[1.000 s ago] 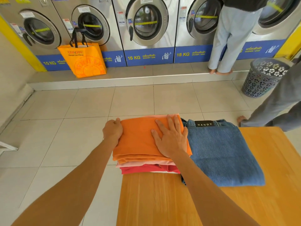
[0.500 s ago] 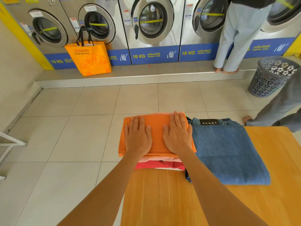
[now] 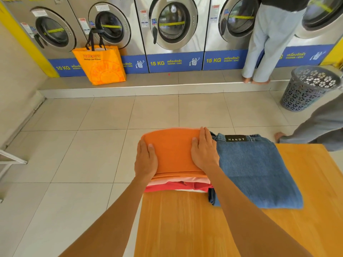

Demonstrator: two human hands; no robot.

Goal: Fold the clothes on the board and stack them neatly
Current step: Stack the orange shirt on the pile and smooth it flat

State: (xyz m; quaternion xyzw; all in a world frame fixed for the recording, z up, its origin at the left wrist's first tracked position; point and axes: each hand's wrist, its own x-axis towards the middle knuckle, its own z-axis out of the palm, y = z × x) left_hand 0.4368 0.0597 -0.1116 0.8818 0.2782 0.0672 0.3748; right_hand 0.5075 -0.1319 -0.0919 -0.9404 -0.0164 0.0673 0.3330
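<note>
A folded orange garment (image 3: 173, 151) tops a stack at the far left corner of the wooden board (image 3: 185, 225). Under it show pink, red (image 3: 172, 186) and white folded layers. My left hand (image 3: 145, 160) cups the stack's left side, thumb on top. My right hand (image 3: 205, 151) lies against the right side of the orange garment, fingers together. Folded blue jeans (image 3: 254, 171) with a black "HANDY" label lie right beside the stack, touching it.
Washing machines (image 3: 172, 25) line the far wall on a raised step. An orange shopping bag (image 3: 101, 64) stands on that step. A person in pale trousers (image 3: 267, 43) stands at a machine. A grey laundry basket (image 3: 308, 88) and another person's leg (image 3: 319, 128) are at right.
My hands slid apart from the top of the orange garment to its left and right sides. The stack looks squarer than a second ago.
</note>
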